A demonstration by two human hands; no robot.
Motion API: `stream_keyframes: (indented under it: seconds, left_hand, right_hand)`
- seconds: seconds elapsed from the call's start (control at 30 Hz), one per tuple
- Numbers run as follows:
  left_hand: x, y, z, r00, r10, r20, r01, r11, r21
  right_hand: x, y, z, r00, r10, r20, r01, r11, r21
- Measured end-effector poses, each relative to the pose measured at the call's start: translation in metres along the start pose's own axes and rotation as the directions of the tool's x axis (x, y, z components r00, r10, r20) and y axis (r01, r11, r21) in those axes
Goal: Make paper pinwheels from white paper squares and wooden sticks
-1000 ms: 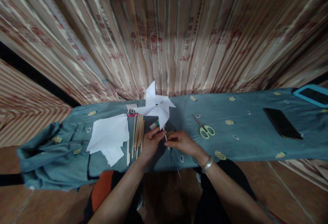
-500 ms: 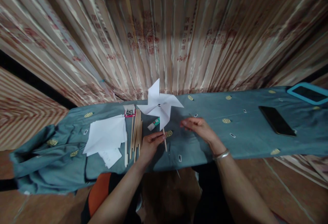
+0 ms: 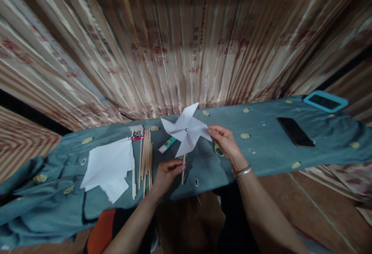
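A white paper pinwheel [image 3: 190, 124] with a silver pin at its centre stands over the table on a thin wooden stick [image 3: 183, 174]. My left hand [image 3: 165, 174] pinches that stick below the blades. At the pinwheel's right side, my right hand [image 3: 223, 139] has thumb and fingers closed at the tip of one blade. Beneath this hand lies a yellow-edged ring [image 3: 218, 150], partly hidden, whose kind I cannot make out. Behind the stick, a green and white glue stick [image 3: 167, 145] rests on the cloth.
Left of my hands lie several wooden sticks [image 3: 147, 157], a white pen [image 3: 134, 180], a stack of white paper [image 3: 107, 159] and a small box of silver pins [image 3: 137, 134]. A black phone [image 3: 295, 131] and a blue-framed tablet [image 3: 325, 101] are on the right. A curtain [image 3: 174, 45] hangs behind.
My right hand has come left to the pinwheel and closed at a blade tip. The blades have turned to another angle. My left hand still holds the stick, and the view has shifted slightly.
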State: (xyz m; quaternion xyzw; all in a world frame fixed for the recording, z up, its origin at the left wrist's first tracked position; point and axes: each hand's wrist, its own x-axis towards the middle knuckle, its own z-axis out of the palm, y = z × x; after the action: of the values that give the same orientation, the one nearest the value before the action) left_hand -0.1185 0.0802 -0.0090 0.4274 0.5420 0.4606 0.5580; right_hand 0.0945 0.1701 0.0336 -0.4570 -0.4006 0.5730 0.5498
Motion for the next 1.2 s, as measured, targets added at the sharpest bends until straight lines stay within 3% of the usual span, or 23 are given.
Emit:
stream_keyframes:
  seconds: [0.7, 1.2]
  left_hand:
    - [0.008, -0.002, -0.003, 0.998, 0.023, -0.066, -0.024, 1.0, -0.019]
    - [0.007, -0.001, -0.001, 0.998, 0.008, -0.059, -0.01, 0.999, -0.035]
  right_hand:
    - [-0.018, 0.015, 0.021, 0.963, 0.086, 0.254, -0.043, 0.984, -0.172]
    - [-0.027, 0.019, 0.032, 0.943, 0.133, 0.304, -0.087, 0.983, -0.159]
